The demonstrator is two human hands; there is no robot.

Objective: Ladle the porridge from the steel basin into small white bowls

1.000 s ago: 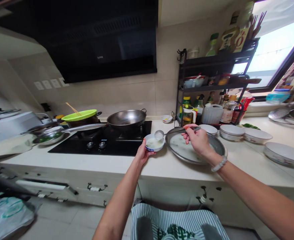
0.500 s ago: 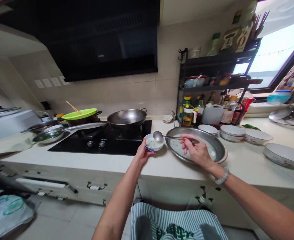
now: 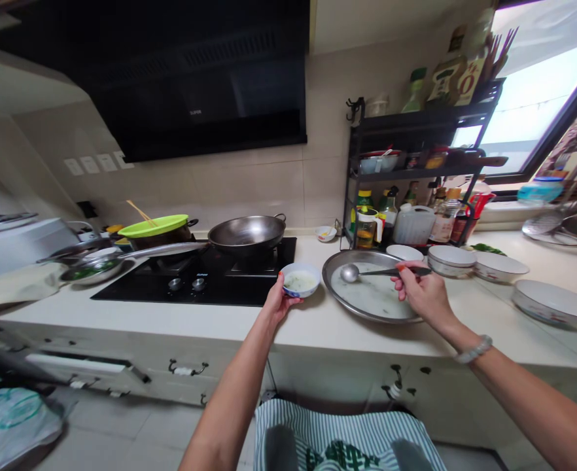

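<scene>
My left hand (image 3: 277, 302) grips a small bowl (image 3: 302, 292) by its left side, thumb at the rim; pale soup with green bits lies in it. Closed around the dark handle of a metal ladle (image 3: 350, 273) is my right hand (image 3: 422, 294). The ladle's head hangs over the left part of a wide metal basin (image 3: 328, 288), which holds milky liquid with a few green flecks. Basin and small bowl stand side by side, a short gap between them.
A wok (image 3: 246, 234) sits on the black stove (image 3: 229, 284). Behind the basin rises a black rack (image 3: 416, 175) with bottles. Several white bowls (image 3: 502, 267) line the right counter. A lime-green colander (image 3: 154, 226) and a pan of greens (image 3: 92, 269) are at left.
My right hand has moved right with the ladle, whose head went from over the small bowl to over the basin. My left hand stays on the bowl.
</scene>
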